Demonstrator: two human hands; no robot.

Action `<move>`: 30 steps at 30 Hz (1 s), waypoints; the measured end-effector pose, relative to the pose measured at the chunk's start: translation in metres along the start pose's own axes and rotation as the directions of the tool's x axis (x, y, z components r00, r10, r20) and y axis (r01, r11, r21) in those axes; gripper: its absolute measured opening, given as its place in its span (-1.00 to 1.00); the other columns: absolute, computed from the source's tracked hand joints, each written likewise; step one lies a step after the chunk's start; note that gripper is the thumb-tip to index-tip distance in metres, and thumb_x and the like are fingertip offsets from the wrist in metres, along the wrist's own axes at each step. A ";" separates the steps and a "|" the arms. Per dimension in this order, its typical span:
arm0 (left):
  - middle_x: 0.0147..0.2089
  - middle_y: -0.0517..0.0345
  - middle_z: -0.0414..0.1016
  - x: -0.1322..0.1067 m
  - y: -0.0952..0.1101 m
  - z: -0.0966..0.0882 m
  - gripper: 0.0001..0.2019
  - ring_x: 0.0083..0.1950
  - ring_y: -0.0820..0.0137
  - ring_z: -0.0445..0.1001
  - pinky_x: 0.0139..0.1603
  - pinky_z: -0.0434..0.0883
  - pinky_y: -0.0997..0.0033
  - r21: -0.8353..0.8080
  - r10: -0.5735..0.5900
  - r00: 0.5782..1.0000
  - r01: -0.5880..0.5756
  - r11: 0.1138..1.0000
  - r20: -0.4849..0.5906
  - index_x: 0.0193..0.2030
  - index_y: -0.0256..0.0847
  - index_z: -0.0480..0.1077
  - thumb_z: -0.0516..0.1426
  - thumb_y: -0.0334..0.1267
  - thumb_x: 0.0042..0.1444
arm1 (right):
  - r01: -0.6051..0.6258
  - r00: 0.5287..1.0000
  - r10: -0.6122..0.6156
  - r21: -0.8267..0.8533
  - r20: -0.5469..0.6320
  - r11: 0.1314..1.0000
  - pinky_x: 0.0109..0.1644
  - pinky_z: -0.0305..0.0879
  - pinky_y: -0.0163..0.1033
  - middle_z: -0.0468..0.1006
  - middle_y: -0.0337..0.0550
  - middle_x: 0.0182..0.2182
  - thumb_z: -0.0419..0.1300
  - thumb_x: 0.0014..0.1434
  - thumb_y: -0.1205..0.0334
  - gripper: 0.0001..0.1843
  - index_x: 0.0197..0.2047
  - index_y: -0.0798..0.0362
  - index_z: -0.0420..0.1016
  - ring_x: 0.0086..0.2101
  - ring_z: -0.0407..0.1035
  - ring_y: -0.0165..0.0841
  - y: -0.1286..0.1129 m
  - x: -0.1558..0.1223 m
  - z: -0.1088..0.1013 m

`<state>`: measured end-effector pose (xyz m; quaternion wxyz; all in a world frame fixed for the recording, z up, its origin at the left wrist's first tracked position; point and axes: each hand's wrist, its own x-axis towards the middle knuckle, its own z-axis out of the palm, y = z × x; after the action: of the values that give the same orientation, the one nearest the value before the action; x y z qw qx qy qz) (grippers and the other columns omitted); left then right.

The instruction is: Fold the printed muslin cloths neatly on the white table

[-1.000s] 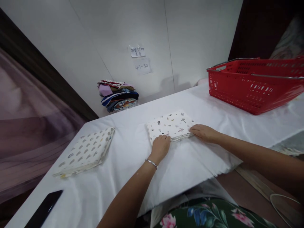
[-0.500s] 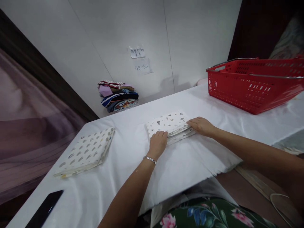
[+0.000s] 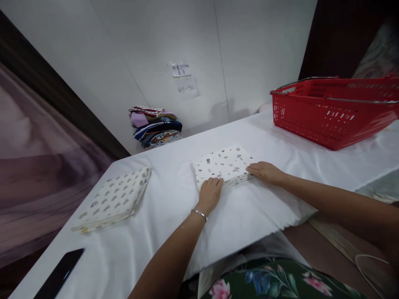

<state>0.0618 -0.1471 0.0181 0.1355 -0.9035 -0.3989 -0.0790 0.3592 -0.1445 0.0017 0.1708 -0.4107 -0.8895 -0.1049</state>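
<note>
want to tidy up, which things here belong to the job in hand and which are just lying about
Apparently in the job:
folded palm-print cloth
left hand and right hand, touching its near edge

Apparently lying about, untouched:
folded grey-patterned cloth, possibly related
dark phone-like slab
red basket
fabric pile

Interior light, rather dim, cool, diffuse; pale wall bearing soft grey shadows. Black phone, one small glint. Purple curtain, murky, weak in detail. Red basket, stretched by wide-angle distortion towards the right edge. Left hand and right hand, reasonably sharp. Upper note, lettering slightly soft.
</note>
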 end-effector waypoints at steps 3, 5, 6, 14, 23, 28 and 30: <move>-0.05 0.04 0.36 -0.003 0.001 0.001 -0.61 -0.06 0.28 0.28 -0.12 0.23 0.27 0.005 0.002 1.000 -0.002 1.000 0.006 0.13 -0.16 0.19 -0.09 -0.49 0.18 | 0.044 0.999 -0.044 0.000 0.022 0.999 -0.01 0.23 -0.11 0.44 0.02 0.02 -0.05 0.19 0.36 -0.60 0.09 0.07 0.33 -0.02 0.33 -0.22 0.002 -0.003 0.000; -0.03 0.01 0.36 -0.004 0.002 0.001 -0.59 -0.05 0.27 0.27 -0.12 0.23 0.25 0.000 0.006 1.000 -0.006 1.000 0.012 0.15 -0.18 0.16 -0.09 -0.48 0.17 | 0.066 0.997 -0.066 -0.003 0.029 0.998 0.00 0.24 -0.09 0.43 0.05 0.03 -0.05 0.19 0.35 -0.59 0.11 0.11 0.31 -0.01 0.32 -0.21 0.002 -0.004 -0.001; -0.03 0.00 0.35 -0.005 0.002 0.000 -0.59 -0.05 0.26 0.27 -0.12 0.23 0.24 -0.001 0.010 1.000 -0.010 1.000 0.012 0.16 -0.20 0.16 -0.09 -0.48 0.17 | 0.075 0.997 -0.075 -0.002 0.030 0.997 0.00 0.25 -0.09 0.43 0.06 0.02 -0.05 0.19 0.35 -0.59 0.11 0.12 0.31 -0.02 0.33 -0.21 0.002 -0.004 -0.001; -0.03 0.03 0.37 -0.002 -0.003 -0.005 -0.61 -0.05 0.28 0.28 -0.14 0.24 0.28 -0.001 0.021 0.999 -0.021 1.000 0.040 0.14 -0.20 0.18 -0.09 -0.48 0.18 | 0.029 0.991 -0.042 0.099 0.127 0.995 -0.05 0.32 -0.16 0.48 -0.07 -0.01 -0.03 0.19 0.33 -0.62 0.06 0.01 0.38 -0.09 0.39 -0.25 0.010 0.006 -0.013; -0.02 -0.01 0.36 0.000 -0.003 -0.006 -0.56 -0.07 0.26 0.29 -0.17 0.28 0.28 0.032 0.061 0.996 -0.063 0.997 0.066 0.16 -0.28 0.15 -0.08 -0.52 0.11 | -0.030 0.949 -0.021 0.155 0.315 0.988 0.06 0.27 -0.17 0.39 -0.16 0.09 -0.01 0.10 0.44 -0.47 0.13 -0.04 0.33 0.03 0.32 -0.29 0.025 0.012 -0.015; -0.06 -0.02 0.38 0.002 0.003 -0.004 -0.60 -0.08 0.25 0.31 -0.17 0.29 0.25 0.052 0.008 0.998 -0.011 0.999 0.058 0.13 -0.29 0.19 -0.09 -0.50 0.14 | 0.069 0.967 -0.087 0.082 0.238 0.994 0.04 0.27 -0.11 0.41 -0.01 0.07 -0.03 0.12 0.40 -0.48 0.16 0.07 0.29 0.01 0.32 -0.23 0.023 0.009 -0.009; -0.06 0.00 0.39 0.004 0.002 -0.004 -0.61 -0.08 0.26 0.32 -0.15 0.29 0.26 0.040 -0.019 0.998 0.016 0.999 0.059 0.13 -0.28 0.20 -0.10 -0.49 0.15 | 0.082 0.971 -0.095 0.067 0.221 0.994 0.05 0.27 -0.10 0.41 0.00 0.06 -0.02 0.10 0.41 -0.47 0.17 0.07 0.28 0.01 0.32 -0.24 0.022 0.007 -0.009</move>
<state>0.0658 -0.1475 0.0227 0.1409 -0.8990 -0.4121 -0.0456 0.3742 -0.1283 0.0132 0.0765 -0.3747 -0.9231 -0.0402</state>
